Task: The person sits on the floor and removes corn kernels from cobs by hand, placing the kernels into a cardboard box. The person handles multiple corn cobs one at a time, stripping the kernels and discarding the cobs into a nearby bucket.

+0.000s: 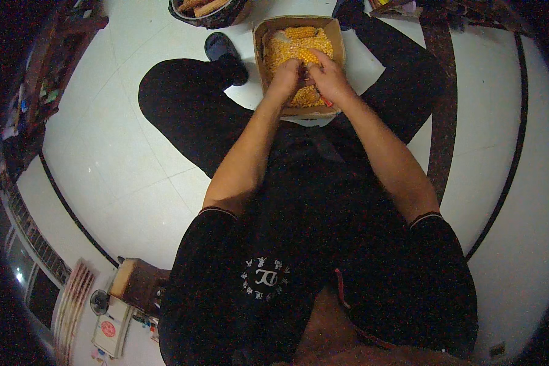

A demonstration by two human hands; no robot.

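A cardboard box [341,41] stands on the floor between my legs, holding many loose yellow corn kernels [277,51]. Over the box, my right hand [331,82] and my left hand [285,78] meet around one ear of corn [308,56], whose upper end shows beyond the fingers. Another ear of corn [300,32] lies on the kernels near the box's far edge. A small red object [325,101] shows below the hand at the right; what it is cannot be told. The palms and the lower part of the held ear are hidden.
A round container [200,16] with several corn cobs [210,8] stands beyond the box at the top left. My legs bend around the box, with a dark shoe [220,45] to its left. Dark wooden furniture [45,68] stands at the left; a dark wooden beam [443,114] runs at the right.
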